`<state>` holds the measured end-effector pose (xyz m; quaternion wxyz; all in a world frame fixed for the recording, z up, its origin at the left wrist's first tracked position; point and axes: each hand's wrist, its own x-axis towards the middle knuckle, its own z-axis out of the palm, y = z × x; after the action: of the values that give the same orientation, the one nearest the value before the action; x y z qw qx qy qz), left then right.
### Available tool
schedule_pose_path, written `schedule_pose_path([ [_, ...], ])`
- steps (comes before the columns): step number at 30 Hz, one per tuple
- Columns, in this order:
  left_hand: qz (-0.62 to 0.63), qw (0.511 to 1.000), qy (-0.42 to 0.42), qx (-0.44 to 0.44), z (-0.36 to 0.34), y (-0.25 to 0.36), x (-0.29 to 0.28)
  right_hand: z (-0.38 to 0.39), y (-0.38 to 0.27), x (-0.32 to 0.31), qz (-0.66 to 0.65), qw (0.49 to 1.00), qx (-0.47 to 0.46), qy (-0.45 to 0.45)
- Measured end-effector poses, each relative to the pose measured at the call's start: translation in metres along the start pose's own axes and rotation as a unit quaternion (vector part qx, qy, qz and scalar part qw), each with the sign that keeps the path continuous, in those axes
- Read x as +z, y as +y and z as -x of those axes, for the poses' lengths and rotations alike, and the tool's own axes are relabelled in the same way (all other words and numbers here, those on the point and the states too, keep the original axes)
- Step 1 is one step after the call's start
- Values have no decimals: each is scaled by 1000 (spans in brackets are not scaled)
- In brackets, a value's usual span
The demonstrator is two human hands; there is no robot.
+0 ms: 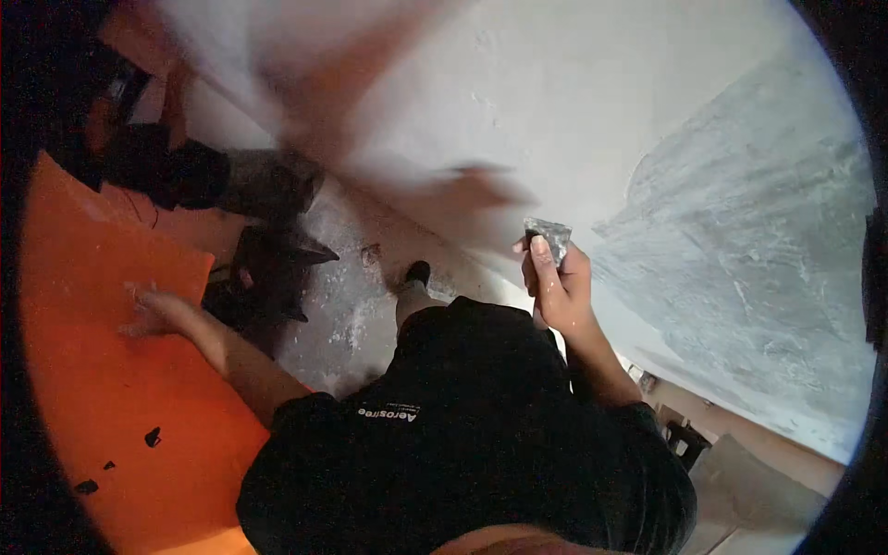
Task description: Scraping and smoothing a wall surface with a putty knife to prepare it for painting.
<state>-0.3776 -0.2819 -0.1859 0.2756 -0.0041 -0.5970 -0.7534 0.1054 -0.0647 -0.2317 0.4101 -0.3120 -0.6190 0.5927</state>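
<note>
The right hand, its grip closed on a scraper, blade pointing far, lies left of the grey wall patch, nearer it than the loosely open left hand.

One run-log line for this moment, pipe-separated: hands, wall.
left hand: over orange panel, contact unclear | right hand: holds grey scraper | wall: whitish, large grey patch at right
</note>
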Motion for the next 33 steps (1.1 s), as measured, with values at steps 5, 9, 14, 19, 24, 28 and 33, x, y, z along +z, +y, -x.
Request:
schedule_pose_path([
  [5, -42, 949, -264, 166, 26, -28, 44, 23, 4, -27, -40, 994, -19, 95],
  [9, 136, 825, -498, -230, 182, -48, 83, 19, 6, -21, 31, 953, -161, 255],
  [14, 126, 702, -664, -224, 337, -10, 86, 13, -6, -35, 28, 936, -109, 333],
  [19, 189, 549, -812, -56, 412, 36, 74, 17, -5, -36, 50, 940, -74, 330],
  [24, 236, 541, -796, -138, 429, 89, 81, 10, -12, -29, 55, 944, -27, 325],
  [28, 254, 495, -806, -202, 452, 98, 82, 8, -9, -36, 58, 939, -46, 335],
  [33, 271, 510, -795, -188, 474, 87, 82, 10, -10, -43, 4, 950, -10, 312],
])
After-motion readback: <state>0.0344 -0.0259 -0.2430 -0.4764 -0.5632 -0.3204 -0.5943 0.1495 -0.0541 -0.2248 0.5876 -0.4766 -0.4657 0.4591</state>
